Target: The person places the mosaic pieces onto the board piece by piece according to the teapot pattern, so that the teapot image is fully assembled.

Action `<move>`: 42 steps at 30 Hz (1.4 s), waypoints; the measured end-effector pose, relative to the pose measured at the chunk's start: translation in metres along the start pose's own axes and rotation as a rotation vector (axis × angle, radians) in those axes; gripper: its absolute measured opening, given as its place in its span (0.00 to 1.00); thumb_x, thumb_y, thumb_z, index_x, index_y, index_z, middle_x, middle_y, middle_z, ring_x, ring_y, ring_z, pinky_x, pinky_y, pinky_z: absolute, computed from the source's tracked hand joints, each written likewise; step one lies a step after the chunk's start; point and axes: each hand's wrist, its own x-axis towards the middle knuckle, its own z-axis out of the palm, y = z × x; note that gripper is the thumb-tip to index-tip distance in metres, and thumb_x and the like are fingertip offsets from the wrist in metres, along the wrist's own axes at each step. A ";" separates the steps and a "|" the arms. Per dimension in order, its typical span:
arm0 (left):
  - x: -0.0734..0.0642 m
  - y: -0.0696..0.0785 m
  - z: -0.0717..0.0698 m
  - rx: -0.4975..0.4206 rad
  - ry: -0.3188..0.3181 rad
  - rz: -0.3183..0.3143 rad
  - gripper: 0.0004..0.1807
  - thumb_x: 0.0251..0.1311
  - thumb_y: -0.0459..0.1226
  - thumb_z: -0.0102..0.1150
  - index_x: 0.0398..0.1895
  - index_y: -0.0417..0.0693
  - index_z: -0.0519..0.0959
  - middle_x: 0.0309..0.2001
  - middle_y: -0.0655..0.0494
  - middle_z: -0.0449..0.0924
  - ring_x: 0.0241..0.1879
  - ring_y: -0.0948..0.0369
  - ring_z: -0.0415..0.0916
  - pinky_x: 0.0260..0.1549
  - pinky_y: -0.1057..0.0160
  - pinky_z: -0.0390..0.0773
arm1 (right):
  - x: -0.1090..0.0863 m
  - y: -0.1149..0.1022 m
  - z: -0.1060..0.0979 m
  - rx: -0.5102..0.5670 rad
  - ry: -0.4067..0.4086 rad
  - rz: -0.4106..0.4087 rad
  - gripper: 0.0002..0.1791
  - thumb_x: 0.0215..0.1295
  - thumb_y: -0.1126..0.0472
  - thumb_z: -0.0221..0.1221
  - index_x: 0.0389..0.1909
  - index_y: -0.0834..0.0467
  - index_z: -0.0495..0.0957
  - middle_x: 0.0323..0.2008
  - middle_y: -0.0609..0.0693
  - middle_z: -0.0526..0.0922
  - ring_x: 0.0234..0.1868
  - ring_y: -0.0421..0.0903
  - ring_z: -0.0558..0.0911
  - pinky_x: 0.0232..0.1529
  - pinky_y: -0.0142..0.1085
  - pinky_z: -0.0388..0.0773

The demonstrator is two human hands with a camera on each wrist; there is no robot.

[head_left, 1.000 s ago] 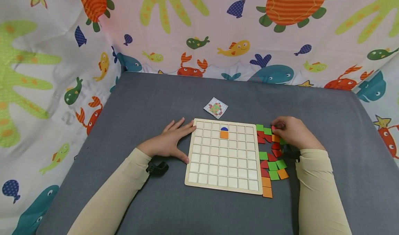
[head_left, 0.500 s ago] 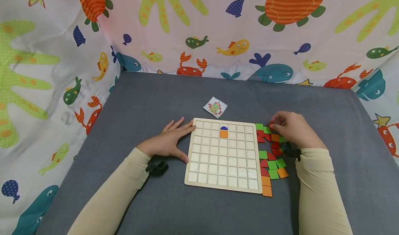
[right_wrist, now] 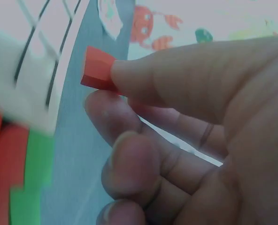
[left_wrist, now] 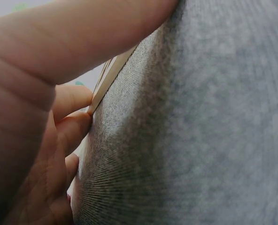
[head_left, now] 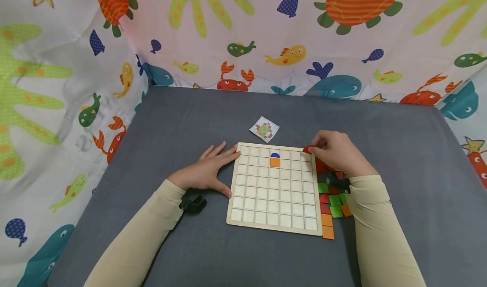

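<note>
Pinches one red tile in the right grip, near the far right corner of the gridded board. Rests the left grip, spread wide, against the board's left edge. Counts inside it one blue half-round and (just nearer) one orange square, plus one picture card on the counter beyond.

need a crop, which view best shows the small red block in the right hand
The right wrist view: the small red block appears large, several sides showing, in the right hand. The head view shows it tiny, partly covered; the left wrist view omits it.
</note>
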 end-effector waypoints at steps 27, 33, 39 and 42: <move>-0.001 -0.001 0.001 0.011 0.011 0.020 0.69 0.45 0.60 0.82 0.87 0.58 0.50 0.86 0.62 0.36 0.85 0.53 0.24 0.80 0.44 0.25 | 0.031 -0.067 0.054 0.039 -0.126 -0.261 0.03 0.73 0.62 0.65 0.36 0.55 0.84 0.33 0.46 0.87 0.32 0.45 0.80 0.34 0.39 0.77; 0.001 0.000 0.003 0.006 0.008 0.019 0.69 0.45 0.61 0.82 0.87 0.58 0.49 0.86 0.63 0.35 0.85 0.53 0.23 0.80 0.44 0.24 | 0.031 -0.067 0.058 0.029 -0.127 -0.271 0.04 0.72 0.63 0.64 0.36 0.55 0.85 0.33 0.46 0.87 0.33 0.45 0.80 0.36 0.40 0.78; 0.000 0.001 0.002 0.003 0.006 0.015 0.70 0.44 0.60 0.82 0.87 0.58 0.50 0.86 0.62 0.36 0.85 0.52 0.24 0.80 0.44 0.24 | 0.032 -0.067 0.064 -0.002 -0.136 -0.276 0.04 0.72 0.63 0.64 0.35 0.55 0.85 0.32 0.46 0.86 0.32 0.44 0.80 0.38 0.39 0.79; -0.001 0.001 0.001 0.003 0.010 0.017 0.69 0.44 0.60 0.83 0.87 0.56 0.51 0.86 0.60 0.37 0.85 0.51 0.24 0.80 0.43 0.25 | 0.032 -0.067 0.066 -0.012 -0.133 -0.288 0.05 0.72 0.63 0.65 0.34 0.55 0.85 0.30 0.45 0.86 0.31 0.44 0.79 0.37 0.39 0.79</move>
